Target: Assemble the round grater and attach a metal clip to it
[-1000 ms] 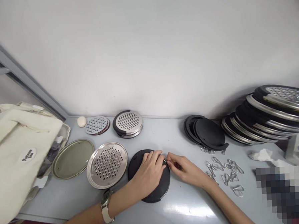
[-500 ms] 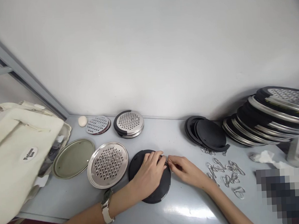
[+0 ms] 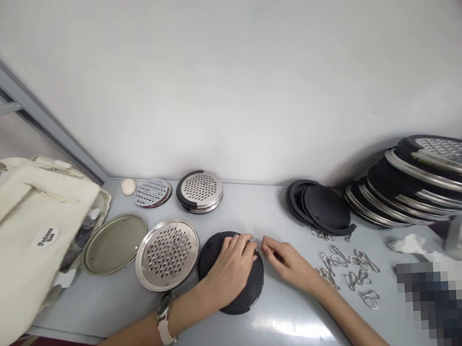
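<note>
My left hand (image 3: 233, 263), with a white-strapped watch (image 3: 164, 316) at its wrist, lies over a round black disc (image 3: 222, 292) on the table. Its fingers are bent toward the disc's upper right edge and hold it there. Just right of that edge, my right hand (image 3: 284, 258) is closed in a pinch close to the left fingertips. Whatever sits in the pinch is too small to make out. Left of the black disc lies a round metal grater plate (image 3: 167, 254). Right of my right hand, several metal rings with clips (image 3: 350, 279) are scattered.
An olive round lid (image 3: 114, 244) and a cream bag (image 3: 29, 250) are at the left. Along the wall stand small grater plates (image 3: 152, 191), stacked graters (image 3: 203, 189), black discs (image 3: 325, 207) and a tall leaning stack of graters (image 3: 413, 184). White tissue (image 3: 408, 243) lies at the right.
My right hand has drawn back slightly to the right from the black disc's edge, still pinched. My left hand and the disc have stayed put.
</note>
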Demonstrator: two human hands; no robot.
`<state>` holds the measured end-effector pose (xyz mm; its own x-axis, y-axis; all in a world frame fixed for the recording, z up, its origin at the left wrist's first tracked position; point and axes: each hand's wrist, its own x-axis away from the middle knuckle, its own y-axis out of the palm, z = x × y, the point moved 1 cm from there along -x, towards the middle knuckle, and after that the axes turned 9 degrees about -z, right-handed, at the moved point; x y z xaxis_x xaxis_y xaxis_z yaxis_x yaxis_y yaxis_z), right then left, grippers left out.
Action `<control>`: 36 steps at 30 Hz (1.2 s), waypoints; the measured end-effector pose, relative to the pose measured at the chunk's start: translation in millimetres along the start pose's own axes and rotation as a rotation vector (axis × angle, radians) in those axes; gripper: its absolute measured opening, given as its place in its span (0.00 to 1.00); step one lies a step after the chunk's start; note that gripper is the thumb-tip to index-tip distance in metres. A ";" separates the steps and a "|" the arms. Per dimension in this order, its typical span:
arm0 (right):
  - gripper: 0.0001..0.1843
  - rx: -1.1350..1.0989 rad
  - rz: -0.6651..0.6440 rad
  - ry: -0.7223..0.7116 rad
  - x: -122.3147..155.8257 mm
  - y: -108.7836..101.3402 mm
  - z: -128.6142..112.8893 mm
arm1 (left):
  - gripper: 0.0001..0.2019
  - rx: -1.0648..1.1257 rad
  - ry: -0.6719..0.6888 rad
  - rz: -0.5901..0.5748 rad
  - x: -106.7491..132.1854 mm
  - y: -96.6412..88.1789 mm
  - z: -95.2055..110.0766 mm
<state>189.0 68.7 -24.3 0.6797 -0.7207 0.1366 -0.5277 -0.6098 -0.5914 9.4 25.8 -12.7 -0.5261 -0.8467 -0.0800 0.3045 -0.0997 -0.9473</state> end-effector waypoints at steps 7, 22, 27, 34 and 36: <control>0.13 -0.036 0.009 -0.010 -0.8 1.6 -6.1 | 0.12 -0.020 -0.018 -0.004 -1.2 -1.9 1.4; 0.15 0.029 -0.008 -0.034 -1.4 0.4 -5.7 | 0.12 -0.035 -0.010 0.004 -1.1 -1.6 0.9; 0.15 0.031 -0.013 -0.037 -1.5 1.3 -3.5 | 0.13 -0.030 -0.010 -0.014 -1.0 -2.6 1.0; 0.16 0.057 -0.009 -0.042 -1.9 2.0 -3.2 | 0.14 -0.022 -0.014 -0.023 -1.0 -3.0 1.2; 0.16 0.051 -0.010 -0.049 -2.1 1.8 -5.0 | 0.14 -0.022 -0.019 -0.024 -0.9 -3.0 1.4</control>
<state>184.0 67.5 -21.6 0.7096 -0.6969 0.1040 -0.4949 -0.5980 -0.6305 10.1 26.1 -9.4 -0.5175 -0.8541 -0.0513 0.2745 -0.1089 -0.9554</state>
